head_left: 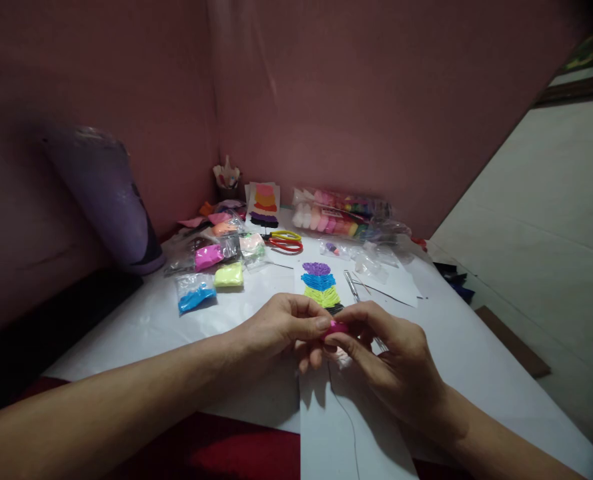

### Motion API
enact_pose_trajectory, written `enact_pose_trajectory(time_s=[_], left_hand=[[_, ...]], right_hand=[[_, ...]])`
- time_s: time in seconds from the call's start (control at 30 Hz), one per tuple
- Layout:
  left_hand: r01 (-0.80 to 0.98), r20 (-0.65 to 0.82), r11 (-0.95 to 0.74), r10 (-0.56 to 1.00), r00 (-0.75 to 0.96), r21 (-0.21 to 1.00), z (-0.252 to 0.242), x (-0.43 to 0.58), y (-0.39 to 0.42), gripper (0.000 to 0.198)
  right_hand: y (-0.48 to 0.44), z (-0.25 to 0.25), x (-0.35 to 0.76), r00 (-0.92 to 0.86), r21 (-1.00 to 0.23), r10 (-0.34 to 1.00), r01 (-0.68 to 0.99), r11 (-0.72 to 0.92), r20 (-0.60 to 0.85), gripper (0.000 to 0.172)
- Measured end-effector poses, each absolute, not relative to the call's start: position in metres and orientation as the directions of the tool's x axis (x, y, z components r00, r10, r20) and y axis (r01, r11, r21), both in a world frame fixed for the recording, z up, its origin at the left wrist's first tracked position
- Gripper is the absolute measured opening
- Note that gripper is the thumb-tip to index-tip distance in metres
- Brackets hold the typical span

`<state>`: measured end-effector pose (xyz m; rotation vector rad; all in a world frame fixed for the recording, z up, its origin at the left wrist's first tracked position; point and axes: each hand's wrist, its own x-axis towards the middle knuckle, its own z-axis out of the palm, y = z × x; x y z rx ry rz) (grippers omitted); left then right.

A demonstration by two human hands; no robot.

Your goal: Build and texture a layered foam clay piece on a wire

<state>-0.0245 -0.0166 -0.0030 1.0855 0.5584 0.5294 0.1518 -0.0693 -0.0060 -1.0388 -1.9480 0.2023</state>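
Note:
My left hand and my right hand meet above the sheet of paper. Pinched between the fingertips of both is a small lump of bright pink modelling clay. Just beyond the fingers, the paper carries textured clay in bands of purple, blue, lime and black; my hands cover the nearest part. A thin drawn line curves down the paper toward me. A slim silvery tool lies right of the bands, partly hidden behind my right hand.
Bagged clay in blue, yellow and magenta lies at left. Behind are scissors with yellow and red handles, a sheet with coloured bands, and a long clear pack of clay. A purple roll leans against the wall.

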Motion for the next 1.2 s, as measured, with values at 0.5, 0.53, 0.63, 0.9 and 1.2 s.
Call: enact_pose_trajectory(time_s=[0.5, 0.53, 0.63, 0.9, 1.2], left_hand=[[-0.230, -0.059, 0.268, 0.761, 0.646, 0.935, 0.0009, -0.0206, -0.0181, 0.044], [-0.232, -0.056, 0.266, 0.760, 0.647, 0.936, 0.0004, -0.0200, -0.0188, 0.045], [-0.228, -0.041, 0.251, 0.753, 0.657, 0.941, -0.0005, -0.0193, -0.0204, 0.049], [-0.215, -0.026, 0.220, 0.755, 0.655, 0.951, 0.0055, -0.0218, -0.0206, 0.043], [-0.227, -0.022, 0.224, 0.756, 0.654, 0.948, 0.0021, -0.0219, -0.0228, 0.041]], right_hand=[[-0.0712, -0.0069, 0.1492, -0.243, -0.655, 0.779, 0.431, 0.621, 0.578, 0.009], [-0.0715, -0.0070, 0.1489, -0.250, -0.667, 0.783, 0.416, 0.618, 0.569, 0.010], [-0.0721, -0.0063, 0.1492, -0.286, -0.657, 0.765, 0.394, 0.642, 0.577, 0.016], [-0.0695, -0.0005, 0.1509, -0.185, -0.571, 0.739, 0.524, 0.632, 0.648, 0.010], [-0.0697, -0.0029, 0.1477, -0.230, -0.602, 0.753, 0.478, 0.640, 0.617, 0.008]])
